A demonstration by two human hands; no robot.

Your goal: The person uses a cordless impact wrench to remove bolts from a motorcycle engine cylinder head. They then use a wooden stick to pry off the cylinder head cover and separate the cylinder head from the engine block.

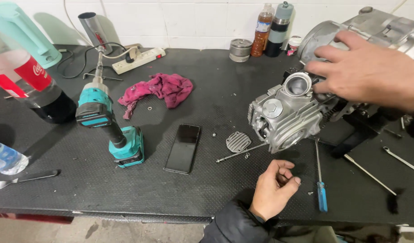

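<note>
Black rubber matting covers the bench (58, 180), and on its right side sits a silver engine (285, 114), its finned head pointing left and its round port facing up. The right hand (366, 72) lies spread over the top of the engine, fingers (321, 67) stretched toward the port, palm down; it presses or steadies rather than clasps, and nothing is held in it. The left hand (274, 186), coming out of a dark sleeve at the bench's near edge, hovers loosely curled just below the engine, thumb and fingertips drawn together; whether something small is pinched there I cannot tell.

Between that hand and the engine lie a round finned cover (238, 141) and a long bolt (240, 153), both just beside the head. A blue-handled screwdriver (321, 184) lies to the right of the left hand, and spanners (402, 159) farther right. Left of the cover is a dark phone (183, 148), face up, then a teal cordless driver (110, 123) lying on its side. A crimson rag (159, 90) is bunched behind the phone, with a white power strip (137, 60) near the wall.
</note>
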